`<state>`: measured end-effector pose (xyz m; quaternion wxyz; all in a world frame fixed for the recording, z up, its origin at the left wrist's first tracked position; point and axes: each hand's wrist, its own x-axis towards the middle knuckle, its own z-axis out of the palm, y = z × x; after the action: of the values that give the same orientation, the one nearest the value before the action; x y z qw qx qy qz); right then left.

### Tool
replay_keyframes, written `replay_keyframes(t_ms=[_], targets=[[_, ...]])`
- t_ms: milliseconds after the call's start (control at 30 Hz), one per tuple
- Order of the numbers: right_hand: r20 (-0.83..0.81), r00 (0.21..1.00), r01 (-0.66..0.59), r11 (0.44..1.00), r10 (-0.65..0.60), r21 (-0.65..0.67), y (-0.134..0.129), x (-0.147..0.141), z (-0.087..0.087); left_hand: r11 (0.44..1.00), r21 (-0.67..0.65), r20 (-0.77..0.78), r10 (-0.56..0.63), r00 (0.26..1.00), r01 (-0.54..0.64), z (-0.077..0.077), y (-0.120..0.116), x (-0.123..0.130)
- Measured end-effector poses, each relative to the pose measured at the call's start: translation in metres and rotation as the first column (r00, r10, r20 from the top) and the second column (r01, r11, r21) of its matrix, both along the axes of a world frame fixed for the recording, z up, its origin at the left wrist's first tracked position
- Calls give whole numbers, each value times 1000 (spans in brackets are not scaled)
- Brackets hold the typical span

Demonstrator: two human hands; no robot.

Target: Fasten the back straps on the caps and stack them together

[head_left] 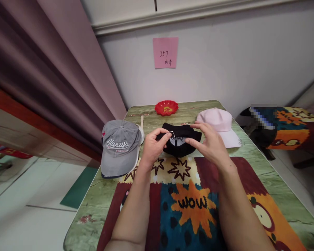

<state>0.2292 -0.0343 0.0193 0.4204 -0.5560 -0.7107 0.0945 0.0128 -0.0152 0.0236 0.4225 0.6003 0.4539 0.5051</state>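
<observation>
A black cap [179, 148] stands near the middle of the table, its back opening and metal strap buckle towards me. My left hand [157, 141] is closed, with thumb and forefinger pinched on the cap's left side by the buckle. At the right side, my right hand [207, 139] has its thumb and fingers spread around the cap's edge; I cannot make out how firmly they touch. A grey cap [122, 143] with white lettering lies to the left, over another pale cap. Behind my right hand sits a pale pink cap [218, 120].
A red scalloped dish [166, 108] stands at the back of the green wood-patterned table [86, 209]. A colourful mat [190, 216] covers the front. Purple curtains [55, 52] hang at the left; a pink note [165, 52] is on the wall. Another patterned cloth [290, 127] lies at right.
</observation>
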Motion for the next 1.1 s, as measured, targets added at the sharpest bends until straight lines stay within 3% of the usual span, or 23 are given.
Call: replay_keyframes(t_ms=[67,167,267,500,967,1100], targets=[[-56,998,15,998,-11,63,-7,-5,12,1000,-18,28,6,1000,-5,4,-4,3],[-114,992,-42,999,45,28,-12,-19,19,999,-54,76,11,997,-7,7,-8,7],[-110,989,-102,995,101,-10,-12,-31,17,998,-66,108,-17,994,24,6,-9,9],[-77,991,-112,994,112,12,-8,-33,9,997,-56,94,-53,994,59,5,-7,7],[-20,992,-123,989,125,76,-16,-42,15,990,-56,93,-127,987,133,9,-12,11],[-70,987,-140,987,146,79,-15,-41,14,980,-78,135,-173,976,185,9,-13,10]])
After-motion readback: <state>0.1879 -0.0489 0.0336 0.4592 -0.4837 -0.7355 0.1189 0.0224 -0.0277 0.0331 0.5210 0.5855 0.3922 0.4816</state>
